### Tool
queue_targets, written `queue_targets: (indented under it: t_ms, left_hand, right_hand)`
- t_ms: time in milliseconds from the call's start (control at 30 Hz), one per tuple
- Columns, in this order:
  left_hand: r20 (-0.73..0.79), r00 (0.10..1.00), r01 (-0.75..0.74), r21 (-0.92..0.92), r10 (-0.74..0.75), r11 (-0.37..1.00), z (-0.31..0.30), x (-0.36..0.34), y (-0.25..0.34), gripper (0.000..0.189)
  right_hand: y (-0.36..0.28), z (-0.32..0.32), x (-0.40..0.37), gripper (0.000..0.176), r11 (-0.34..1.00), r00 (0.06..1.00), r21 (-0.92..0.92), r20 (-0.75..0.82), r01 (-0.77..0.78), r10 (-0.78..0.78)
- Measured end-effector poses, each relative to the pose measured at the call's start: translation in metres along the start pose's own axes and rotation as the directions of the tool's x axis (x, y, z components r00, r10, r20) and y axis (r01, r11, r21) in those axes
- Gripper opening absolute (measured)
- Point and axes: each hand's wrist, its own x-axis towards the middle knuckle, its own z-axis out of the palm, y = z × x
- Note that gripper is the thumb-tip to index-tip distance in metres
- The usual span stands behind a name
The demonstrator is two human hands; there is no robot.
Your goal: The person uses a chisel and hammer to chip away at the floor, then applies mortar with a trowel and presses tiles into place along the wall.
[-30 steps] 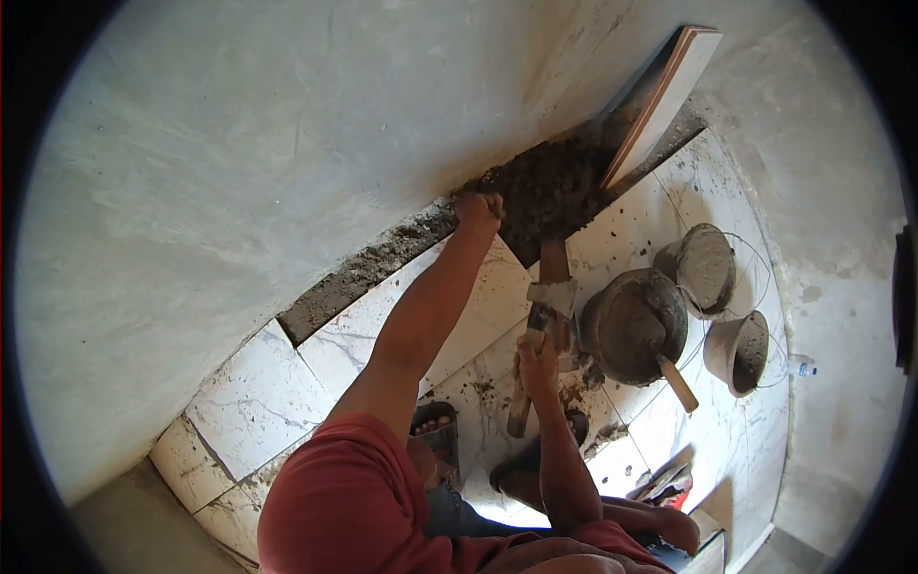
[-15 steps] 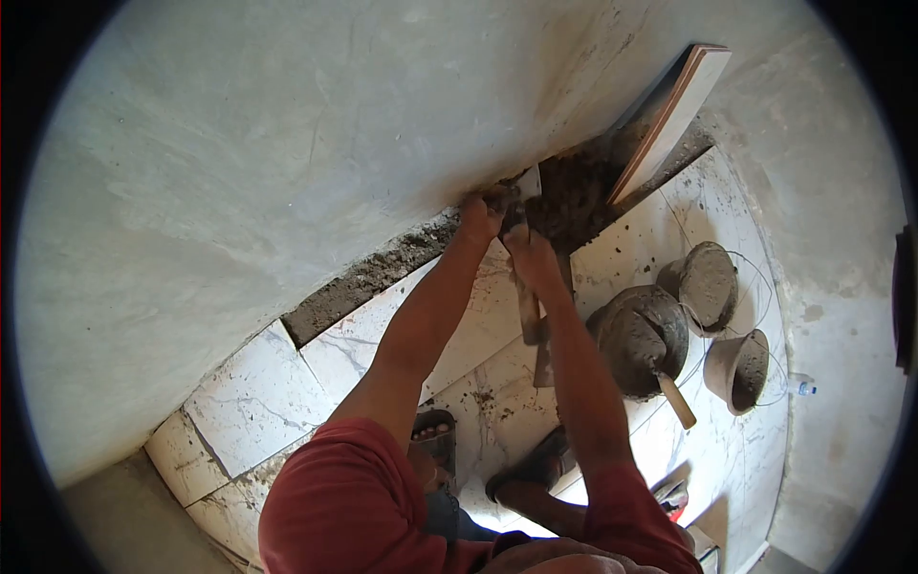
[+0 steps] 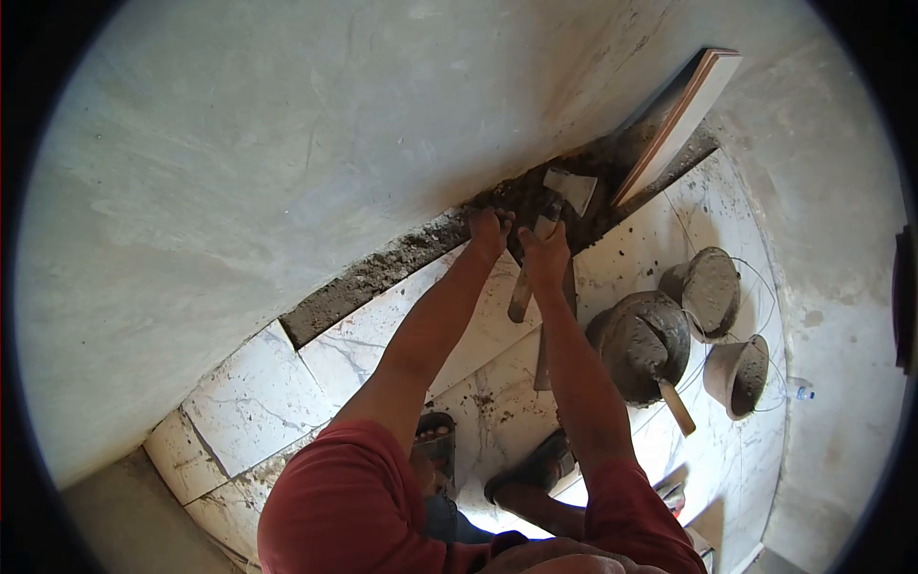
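My right hand (image 3: 545, 253) is wrapped round the wooden handle of a hoe-like tool (image 3: 572, 189) with a broad flat metal blade. The blade lies over the dark mortar bed (image 3: 604, 215) beside the wall, and the handle's butt points back over the tiles. Close by on the left, my left hand (image 3: 489, 230) is at the wall-side strip of rough mortar, its fingers curled; what they hold, if anything, is not distinguishable. Marbled white floor tiles (image 3: 402, 320) run alongside the strip. Partly behind my right forearm, a dark narrow strip (image 3: 543, 368) lies on the tiles.
Cut tile pieces (image 3: 674, 134) lean on the wall at the far end of the bed. To the right stand a large mortar bucket (image 3: 612, 335) with a wooden-handled trowel (image 3: 677, 407) and two smaller buckets (image 3: 712, 292) (image 3: 732, 378). My sandalled feet (image 3: 531, 469) are on the tiles.
The tool's blade has swung away from the wall to the right, over the dark mortar, and my right hand has shifted slightly right. My left hand has moved a little lower and right.
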Motion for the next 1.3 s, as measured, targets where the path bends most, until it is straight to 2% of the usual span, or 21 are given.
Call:
queue_targets:
  t_ms: [67,100,167,300,400,467,500,567,600,667,800,867,900,967,1100,1167,1300]
  left_hand:
    - [-0.021,0.999,-0.047,0.077,0.049,0.996,-0.002,-0.002,-0.002,0.01]
    - [-0.018,0.999,-0.049,0.082,0.05,0.995,-0.003,-0.002,-0.002,0.01]
    - [-0.016,0.995,-0.098,0.128,0.101,0.987,-0.007,-0.007,-0.004,0.011]
    - [-0.006,0.999,-0.044,0.261,0.048,0.964,-0.015,-0.011,-0.004,0.013]
    - [0.016,0.999,-0.039,0.289,0.036,0.957,-0.019,-0.015,-0.008,0.011]
    - [0.013,0.997,-0.082,0.25,0.081,0.965,-0.019,-0.014,-0.007,0.009]
    - [0.008,0.996,-0.083,0.253,0.084,0.964,-0.018,-0.011,-0.004,0.009]
    - [0.012,1.0,-0.002,-0.091,0.004,0.996,-0.005,-0.005,0.001,0.007]
    - [0.014,1.0,-0.003,-0.09,0.005,0.996,0.004,-0.004,0.002,0.007]
    - [-0.016,0.999,0.044,-0.254,-0.05,0.966,0.013,-0.002,0.001,0.009]
    - [0.034,0.999,-0.014,-0.13,0.018,0.991,-0.003,0.005,-0.008,0.014]
    - [0.173,0.984,-0.028,-0.025,0.032,0.999,-0.015,0.002,-0.013,0.022]
    - [0.173,0.984,-0.026,-0.025,0.03,0.999,-0.016,-0.002,-0.014,0.022]
    - [0.157,0.987,-0.064,0.177,0.036,0.982,-0.02,-0.009,-0.015,0.018]
    - [0.091,0.993,-0.086,0.066,0.079,0.994,-0.008,0.0,-0.017,0.016]
    - [0.136,0.984,-0.099,-0.113,0.114,0.989,-0.003,0.006,-0.02,0.014]
    - [0.129,0.983,-0.111,-0.147,0.131,0.983,0.002,0.006,-0.016,0.013]
  right_hand:
    - [0.007,0.008,-0.006,0.027,0.991,0.986,0.018,-0.104,0.135,-0.132]
    - [0.006,0.011,-0.009,0.027,0.991,0.985,0.023,-0.108,0.135,-0.132]
    - [0.006,0.018,-0.018,0.029,0.967,0.968,0.145,-0.168,0.212,-0.187]
    - [0.008,0.015,-0.031,0.029,0.943,0.948,0.147,-0.155,0.299,-0.277]
    - [0.013,0.001,-0.038,0.027,0.971,0.971,0.058,-0.078,0.231,-0.226]
    - [0.014,-0.004,-0.043,0.028,0.973,0.999,0.229,0.009,0.039,-0.042]
    - [0.018,-0.006,-0.047,0.028,0.972,0.999,0.232,0.013,0.034,-0.038]
    - [0.022,-0.015,-0.055,0.029,0.905,0.996,0.417,0.056,-0.081,0.064]
    - [0.021,-0.02,-0.058,0.029,0.905,0.997,0.419,0.055,-0.079,0.062]
    - [0.015,-0.03,-0.066,0.028,0.835,0.967,0.491,0.072,-0.249,0.246]
    - [0.012,-0.044,-0.064,0.023,0.772,0.983,0.612,0.05,-0.17,0.177]
    - [0.013,-0.043,-0.063,0.022,0.761,0.989,0.646,-0.064,-0.063,0.136]
    - [0.014,-0.043,-0.064,0.022,0.762,0.989,0.645,-0.065,-0.062,0.136]
    - [0.015,-0.043,-0.073,0.023,0.754,0.993,0.646,0.05,-0.115,0.109]
    - [0.021,-0.039,-0.08,0.023,0.788,0.986,0.593,0.106,-0.165,0.127]
    - [0.028,-0.04,-0.076,0.025,0.807,0.976,0.549,0.124,-0.217,0.178]
    - [0.031,-0.034,-0.057,0.027,0.763,0.98,0.616,0.084,-0.195,0.183]
